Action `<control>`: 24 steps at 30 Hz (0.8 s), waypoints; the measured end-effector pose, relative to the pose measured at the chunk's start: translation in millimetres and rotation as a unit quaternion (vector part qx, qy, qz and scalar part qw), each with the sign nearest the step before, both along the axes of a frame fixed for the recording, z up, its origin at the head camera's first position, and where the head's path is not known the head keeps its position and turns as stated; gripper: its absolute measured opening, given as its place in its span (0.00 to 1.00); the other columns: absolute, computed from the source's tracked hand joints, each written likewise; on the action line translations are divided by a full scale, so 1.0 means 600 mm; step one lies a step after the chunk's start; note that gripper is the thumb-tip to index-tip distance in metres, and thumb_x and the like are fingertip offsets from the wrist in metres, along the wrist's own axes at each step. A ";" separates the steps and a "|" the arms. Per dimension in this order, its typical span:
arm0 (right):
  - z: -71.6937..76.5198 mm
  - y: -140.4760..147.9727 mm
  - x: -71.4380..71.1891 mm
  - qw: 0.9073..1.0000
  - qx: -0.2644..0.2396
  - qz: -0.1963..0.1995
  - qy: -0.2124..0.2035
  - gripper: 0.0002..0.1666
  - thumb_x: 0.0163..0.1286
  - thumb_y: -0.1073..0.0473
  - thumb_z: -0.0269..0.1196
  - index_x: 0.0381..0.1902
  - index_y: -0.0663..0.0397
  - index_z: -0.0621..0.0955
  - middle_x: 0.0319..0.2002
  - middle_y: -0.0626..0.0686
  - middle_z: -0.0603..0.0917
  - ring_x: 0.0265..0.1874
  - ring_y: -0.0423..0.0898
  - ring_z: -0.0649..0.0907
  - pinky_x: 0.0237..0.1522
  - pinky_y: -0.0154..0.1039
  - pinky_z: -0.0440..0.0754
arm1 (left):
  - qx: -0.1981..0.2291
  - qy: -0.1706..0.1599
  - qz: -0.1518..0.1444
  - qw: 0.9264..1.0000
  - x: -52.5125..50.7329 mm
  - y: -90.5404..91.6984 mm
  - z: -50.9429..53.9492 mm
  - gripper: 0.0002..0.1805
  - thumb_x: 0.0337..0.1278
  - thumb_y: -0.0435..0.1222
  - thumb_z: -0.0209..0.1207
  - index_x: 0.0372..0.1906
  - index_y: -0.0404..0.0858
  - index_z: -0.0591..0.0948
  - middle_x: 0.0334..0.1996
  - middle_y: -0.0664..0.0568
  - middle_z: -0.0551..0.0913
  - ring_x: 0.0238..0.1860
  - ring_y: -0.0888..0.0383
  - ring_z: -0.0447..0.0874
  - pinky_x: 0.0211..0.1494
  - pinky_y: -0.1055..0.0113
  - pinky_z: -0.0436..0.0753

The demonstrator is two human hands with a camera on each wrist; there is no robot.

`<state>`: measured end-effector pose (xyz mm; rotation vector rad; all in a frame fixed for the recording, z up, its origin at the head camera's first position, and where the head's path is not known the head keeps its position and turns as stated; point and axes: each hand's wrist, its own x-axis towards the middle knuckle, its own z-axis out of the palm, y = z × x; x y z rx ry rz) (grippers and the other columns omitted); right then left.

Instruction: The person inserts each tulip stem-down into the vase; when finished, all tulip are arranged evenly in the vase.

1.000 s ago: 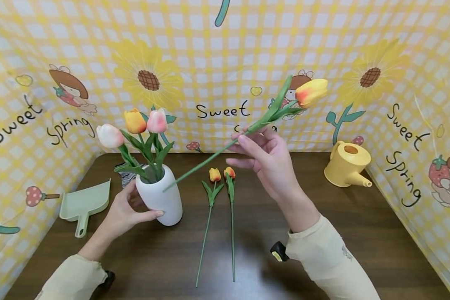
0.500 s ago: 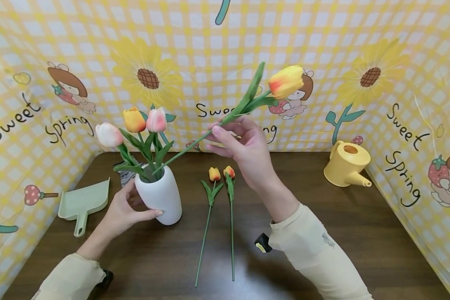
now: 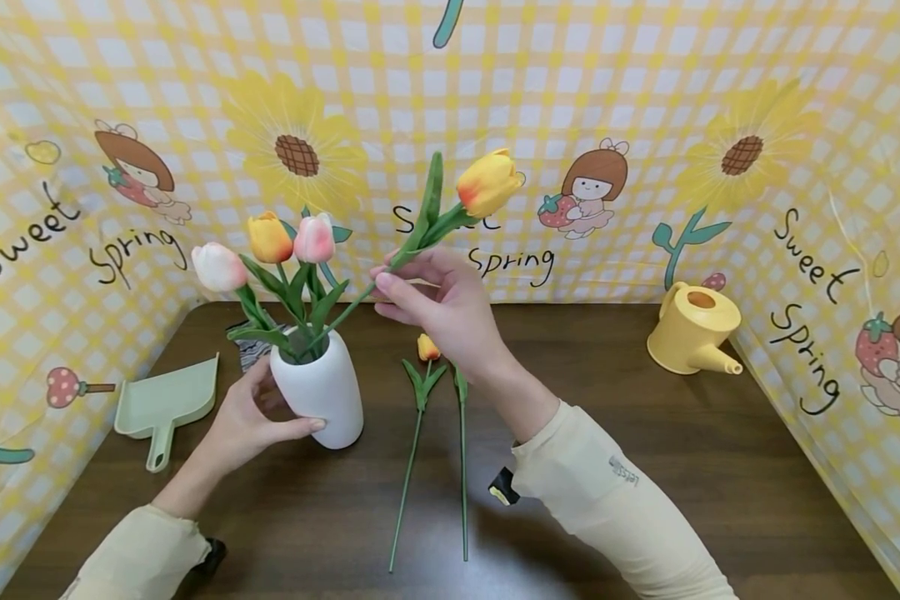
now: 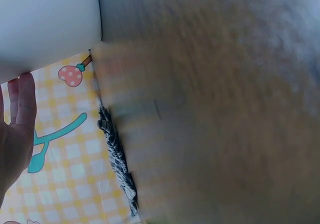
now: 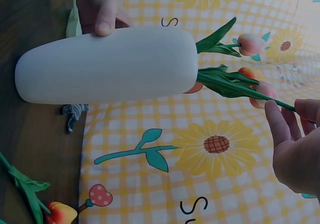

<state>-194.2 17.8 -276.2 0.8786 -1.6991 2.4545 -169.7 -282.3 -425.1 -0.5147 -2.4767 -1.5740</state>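
A white vase (image 3: pixel 322 396) holding two pink-white tulips (image 3: pixel 315 238) and an orange one (image 3: pixel 270 237) stands left of centre. My left hand (image 3: pixel 243 421) grips its lower side, thumb in front; in the left wrist view the fingers (image 4: pixel 25 101) lie against the vase (image 4: pixel 47 29). Between thumb and fingers, my right hand (image 3: pixel 450 308) pinches the stem of a yellow-orange tulip (image 3: pixel 487 183) just under its leaves. That stem slants down to the left, its lower end inside the mouth of the vase. In the right wrist view my right hand (image 5: pixel 300 154) is beyond the mouth of the vase (image 5: pixel 110 66).
Two more tulips lie on the brown table (image 3: pixel 645 500), one with its bloom showing (image 3: pixel 428 347), the other (image 3: pixel 462 433) partly behind my right hand. A green dustpan (image 3: pixel 168 400) lies at left, a striped cloth (image 3: pixel 251 346) behind the vase, a yellow watering can (image 3: pixel 693 329) at right.
My right hand has moved left with the tulip, and the stem's lower end has gone from in front of the vase into its mouth. My left hand has stayed on the vase.
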 end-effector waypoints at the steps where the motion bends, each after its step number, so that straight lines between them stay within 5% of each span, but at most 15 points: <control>1: -0.001 -0.003 0.000 1.000 0.004 0.001 -0.003 0.07 0.70 0.73 0.64 0.45 0.69 0.81 0.45 0.70 0.84 0.42 0.62 0.88 0.49 0.53 0.86 | 0.000 0.000 0.000 1.000 0.000 0.000 0.000 0.50 0.34 0.27 0.82 0.68 0.46 0.70 0.53 0.49 0.82 0.48 0.58 0.86 0.47 0.69 0.86; 13: -0.023 -0.035 -0.006 0.999 0.025 0.029 -0.015 0.10 0.68 0.73 0.65 0.46 0.74 0.81 0.43 0.66 0.85 0.42 0.53 0.88 0.48 0.51 0.87 | -0.006 0.002 0.003 1.000 -0.001 0.001 0.002 0.50 0.35 0.28 0.82 0.69 0.47 0.70 0.54 0.49 0.82 0.49 0.59 0.85 0.49 0.71 0.85; 24: -0.050 -0.069 -0.006 0.999 -0.007 0.017 -0.044 0.14 0.64 0.76 0.67 0.48 0.75 0.82 0.38 0.56 0.89 0.37 0.44 0.89 0.48 0.54 0.86 | 0.001 0.002 0.000 1.000 -0.001 -0.001 0.001 0.50 0.35 0.27 0.82 0.69 0.45 0.70 0.53 0.49 0.82 0.49 0.59 0.86 0.48 0.69 0.86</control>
